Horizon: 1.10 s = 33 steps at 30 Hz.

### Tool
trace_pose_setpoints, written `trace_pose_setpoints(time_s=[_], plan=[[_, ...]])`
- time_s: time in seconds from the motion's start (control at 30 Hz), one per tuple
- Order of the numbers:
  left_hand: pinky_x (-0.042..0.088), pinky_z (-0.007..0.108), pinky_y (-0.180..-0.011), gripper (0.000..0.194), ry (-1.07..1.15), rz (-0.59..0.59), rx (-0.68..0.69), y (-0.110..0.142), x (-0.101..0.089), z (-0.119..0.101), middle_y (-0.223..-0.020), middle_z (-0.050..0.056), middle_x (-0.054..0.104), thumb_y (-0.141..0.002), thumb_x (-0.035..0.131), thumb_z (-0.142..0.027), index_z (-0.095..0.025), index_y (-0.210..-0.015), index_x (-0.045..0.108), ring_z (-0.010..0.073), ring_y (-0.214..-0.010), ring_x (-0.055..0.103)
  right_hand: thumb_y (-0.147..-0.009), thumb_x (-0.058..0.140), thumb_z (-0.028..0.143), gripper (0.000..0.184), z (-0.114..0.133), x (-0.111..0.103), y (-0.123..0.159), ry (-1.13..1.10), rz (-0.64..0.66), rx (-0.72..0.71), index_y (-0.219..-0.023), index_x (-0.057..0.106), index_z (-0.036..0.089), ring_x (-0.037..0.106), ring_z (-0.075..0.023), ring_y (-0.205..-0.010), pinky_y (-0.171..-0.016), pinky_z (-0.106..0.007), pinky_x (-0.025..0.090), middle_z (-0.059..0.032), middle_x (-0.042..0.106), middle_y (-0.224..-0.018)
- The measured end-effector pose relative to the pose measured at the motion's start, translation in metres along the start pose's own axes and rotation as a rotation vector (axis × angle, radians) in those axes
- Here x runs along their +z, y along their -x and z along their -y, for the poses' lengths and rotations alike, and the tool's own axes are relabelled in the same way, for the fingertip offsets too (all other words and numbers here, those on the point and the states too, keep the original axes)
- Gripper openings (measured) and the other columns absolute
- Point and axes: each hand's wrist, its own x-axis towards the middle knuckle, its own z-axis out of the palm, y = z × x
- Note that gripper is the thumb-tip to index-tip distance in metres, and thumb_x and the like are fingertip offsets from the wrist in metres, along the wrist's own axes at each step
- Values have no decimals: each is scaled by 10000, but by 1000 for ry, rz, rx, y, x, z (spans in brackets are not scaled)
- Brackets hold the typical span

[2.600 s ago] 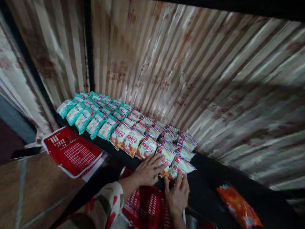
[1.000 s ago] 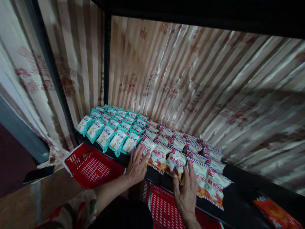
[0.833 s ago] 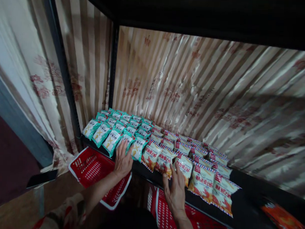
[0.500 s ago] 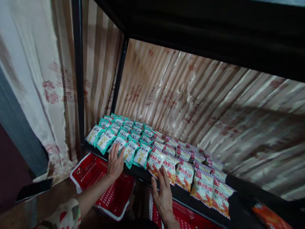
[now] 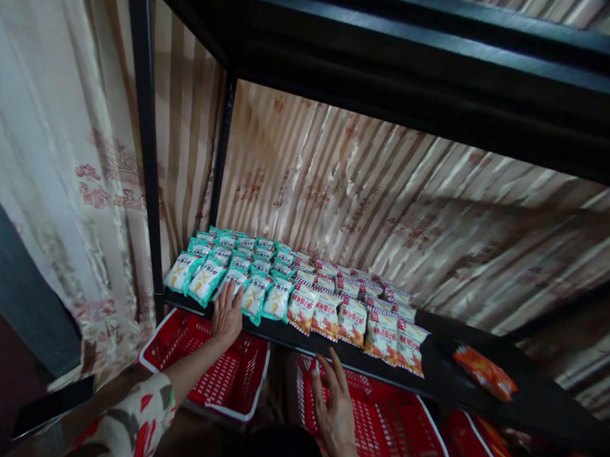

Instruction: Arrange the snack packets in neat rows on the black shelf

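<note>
Rows of teal-and-white snack bags stand on the left part of a black shelf. Beside them to the right are rows of white-and-orange snack bags with striped edges. My left hand is at the front of the teal bags, its outstretched fingers against or just before a middle bag; contact is hard to judge. Over a red basket below the shelf edge, my right hand hangs with fingers apart and nothing in it, nearest to the white-and-orange bags.
Under the shelf stand a red basket with a white rim, another red basket, and a third at right holding packets. An orange packet lies on the shelf's right. A black post bounds the left; a patterned curtain hangs behind.
My right hand has drawn back from the front of the white-and-orange bags to over the basket. My left hand stays at the teal bags. The view has shifted to show more on the right.
</note>
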Motion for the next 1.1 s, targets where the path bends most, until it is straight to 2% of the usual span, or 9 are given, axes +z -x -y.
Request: trace_pose_setpoints(time_s=[0.1, 0.23, 0.3, 0.5, 0.63, 0.77, 0.93, 1.03, 1.1], plan=[[280, 436, -1069, 542, 18, 7, 15, 0, -4, 0, -1455, 116, 326, -813, 407, -71, -188, -1342, 404, 257, -1371, 201, -847, 461, 450, 385, -1, -9, 10, -16, -51, 11, -1091, 623, 200, 641, -247, -963, -752, -356, 572, -133, 438, -1365], [291, 431, -1060, 539, 19, 23, 22, -1, -12, -2, -1444, 125, 342, -796, 431, -77, -175, -1326, 430, 278, -1360, 223, -849, 448, 463, 415, -1, -26, 15, 4, -82, 45, -1127, 599, 195, 659, -228, -882, -722, -356, 574, -145, 412, -1383], [317, 435, -1039, 545, 13, 28, 20, -2, -16, -4, -1445, 126, 339, -793, 426, -70, -193, -1324, 436, 287, -1357, 230, -845, 445, 480, 431, -5, -34, 15, 16, -113, 46, -1113, 606, 183, 645, -244, -927, -749, -371, 566, -152, 420, -1374], [348, 442, -1010, 563, -35, 61, 36, -1, -19, -10, -1460, 109, 315, -783, 426, -64, -247, -1314, 449, 289, -1357, 233, -819, 452, 532, 480, -39, -45, 20, 3, -150, 82, -1077, 627, 167, 613, -285, -1013, -767, -395, 561, -158, 467, -1328], [336, 428, -1027, 573, -47, 84, 40, 1, -16, -14, -1459, 103, 321, -761, 434, -61, -204, -1316, 444, 275, -1358, 232, -816, 427, 561, 522, -75, -41, 30, 7, -150, 92, -1040, 646, 143, 553, -322, -1109, -770, -422, 558, -178, 503, -1287], [327, 442, -1030, 572, -17, 89, 15, 2, -13, -17, -1455, 114, 325, -750, 413, -34, -180, -1302, 456, 272, -1364, 215, -802, 440, 583, 524, -97, -35, 30, 18, -81, 87, -972, 671, 144, 589, -327, -1051, -718, -428, 569, -189, 597, -1165], [296, 457, -1045, 598, 26, 115, -14, 1, -11, -19, -1468, 142, 281, -732, 416, -5, -152, -1311, 439, 284, -1372, 177, -799, 425, 603, 550, -90, -20, 18, -55, -46, 50, -960, 663, 134, 595, -320, -1044, -798, -446, 542, -185, 623, -1124], [284, 471, -1051, 638, 50, 105, -11, 2, -11, -20, -1481, 149, 242, -706, 434, 9, -160, -1321, 425, 286, -1381, 141, -794, 458, 585, 518, -75, -2, 14, -111, 18, 27, -970, 660, 142, 602, -309, -1036, -802, -434, 542, -178, 624, -1134], [275, 490, -1055, 662, 91, 87, -10, 3, -12, -20, -1490, 138, 221, -696, 435, 18, -174, -1329, 410, 284, -1387, 109, -802, 462, 566, 501, -61, 11, 13, -151, 42, -10, -983, 655, 141, 593, -306, -1054, -862, -458, 511, -171, 634, -1120]])
